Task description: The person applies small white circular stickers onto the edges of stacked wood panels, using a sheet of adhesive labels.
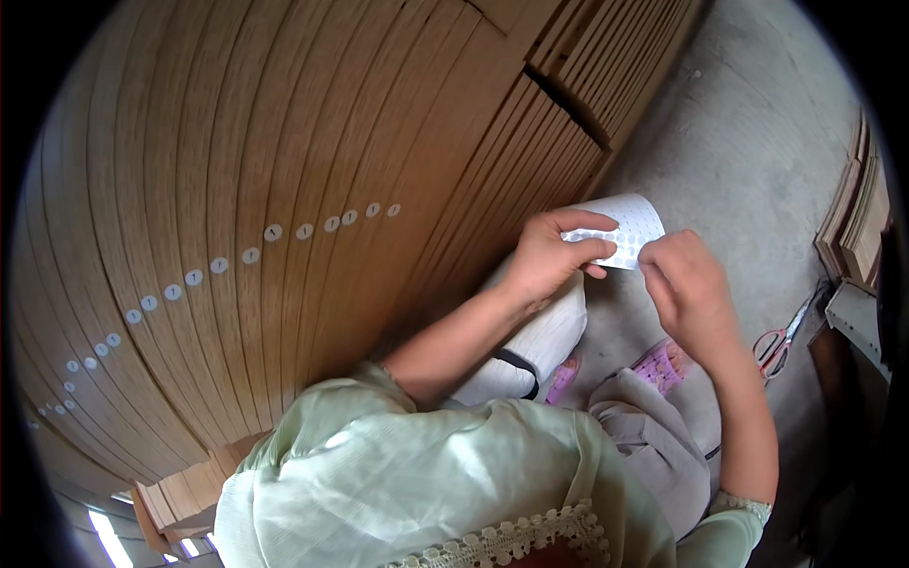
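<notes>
I see the left hand (pixel 547 257) gripping a white sticker sheet (pixel 627 230); right hand (pixel 689 289) pinches its edge; stacked wooden boards (pixel 284 142) beside.

Soft, even daylight, brightest on the concrete floor (pixel 748 142); the stacked boards (pixel 237 142) bow toward the dark fisheye rim, with mild blur.

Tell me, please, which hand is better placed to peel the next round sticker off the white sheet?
The right hand, probably: its fingertips pinch at the edge of the sticker sheet, while the left hand grips the sheet to steady it.
</notes>
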Motion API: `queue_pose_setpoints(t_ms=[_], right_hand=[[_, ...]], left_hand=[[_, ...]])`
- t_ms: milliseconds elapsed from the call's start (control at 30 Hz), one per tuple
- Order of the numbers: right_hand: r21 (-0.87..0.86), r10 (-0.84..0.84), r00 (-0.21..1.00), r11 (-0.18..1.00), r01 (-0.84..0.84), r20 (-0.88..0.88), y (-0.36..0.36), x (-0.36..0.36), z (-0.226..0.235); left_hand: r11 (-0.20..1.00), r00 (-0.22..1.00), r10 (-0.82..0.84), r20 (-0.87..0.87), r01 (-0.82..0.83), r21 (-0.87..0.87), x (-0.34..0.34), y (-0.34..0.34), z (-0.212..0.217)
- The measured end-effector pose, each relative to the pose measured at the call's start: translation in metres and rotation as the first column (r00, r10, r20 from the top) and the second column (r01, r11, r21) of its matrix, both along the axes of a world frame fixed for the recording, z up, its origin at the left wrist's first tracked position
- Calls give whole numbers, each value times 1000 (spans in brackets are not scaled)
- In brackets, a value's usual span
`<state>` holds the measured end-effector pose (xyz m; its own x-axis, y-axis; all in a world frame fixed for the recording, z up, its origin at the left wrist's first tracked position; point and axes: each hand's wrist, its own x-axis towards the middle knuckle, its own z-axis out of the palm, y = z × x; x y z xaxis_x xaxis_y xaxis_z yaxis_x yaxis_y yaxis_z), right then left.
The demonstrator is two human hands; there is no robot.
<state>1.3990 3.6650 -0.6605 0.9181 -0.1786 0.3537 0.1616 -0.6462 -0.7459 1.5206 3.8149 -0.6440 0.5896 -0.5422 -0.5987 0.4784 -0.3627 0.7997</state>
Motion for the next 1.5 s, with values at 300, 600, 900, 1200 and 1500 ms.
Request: queue_pose_setpoints(t_ms=[300, 600, 900, 1200, 1500], right_hand=[[911, 442, 892, 321, -258, 97, 40, 93, 70], [771, 85, 982, 609, -187, 171, 88, 117, 62], [671, -145, 977, 742, 3, 156, 82, 120, 65], [834, 70, 994, 542, -105, 79, 76, 115, 64], [590, -190, 942, 807, -11, 278, 89, 122, 57]], left_hand=[[840, 961, 57, -269, -192, -507, -17, 8, -34], [949, 944, -280, 177, 299, -96, -3, 21, -39], [942, 972, -226, 63, 235, -242, -5, 23, -42], [931, 945, -277, 176, 309, -194, -3, 22, -44], [942, 933, -309, 186, 327, -78, -4, 14, -24]])
